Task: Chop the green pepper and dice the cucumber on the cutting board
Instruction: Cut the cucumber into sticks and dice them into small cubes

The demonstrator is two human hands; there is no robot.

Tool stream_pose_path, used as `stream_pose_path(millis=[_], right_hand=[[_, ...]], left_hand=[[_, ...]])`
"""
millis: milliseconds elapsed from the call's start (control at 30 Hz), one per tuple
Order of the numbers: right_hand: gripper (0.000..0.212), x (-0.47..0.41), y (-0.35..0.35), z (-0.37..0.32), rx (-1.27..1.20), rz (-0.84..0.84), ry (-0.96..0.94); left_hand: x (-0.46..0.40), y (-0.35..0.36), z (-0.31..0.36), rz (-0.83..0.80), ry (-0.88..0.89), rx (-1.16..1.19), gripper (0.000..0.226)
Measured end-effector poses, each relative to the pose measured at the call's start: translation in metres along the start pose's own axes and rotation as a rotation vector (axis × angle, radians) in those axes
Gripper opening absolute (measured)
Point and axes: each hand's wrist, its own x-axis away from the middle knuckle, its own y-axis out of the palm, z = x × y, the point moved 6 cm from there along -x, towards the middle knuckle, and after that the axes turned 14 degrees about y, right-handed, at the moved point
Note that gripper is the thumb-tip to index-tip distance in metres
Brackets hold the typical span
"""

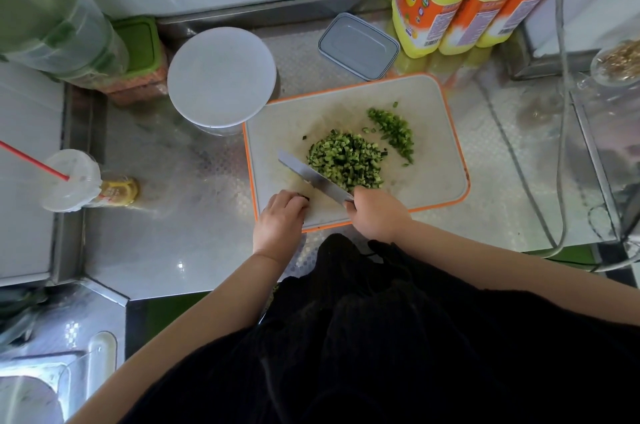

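Now the last cucumber end (303, 196) sits on the cutting board (436, 146), small, wet and likely slippery, so I hold its back. My left hand (282, 216) curls tight over it. My right hand (375, 214) grips the knife (313, 179) beside the diced cucumber (346, 160).
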Motion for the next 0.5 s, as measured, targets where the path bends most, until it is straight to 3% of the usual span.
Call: stream_pose_path(millis=[233, 500], right_hand=[[0.009, 0.01, 0.007, -0.01, 0.196, -0.05, -0.069], [0.031, 0.001, 0.007, -0.002, 0.048, -0.06, 0.044]], left_hand=[[-0.002, 0.008, -0.006, -0.101, -0.086, -0.022, 0.013], [-0.003, 0.003, -0.003, -0.058, -0.011, -0.012, 0.021]])
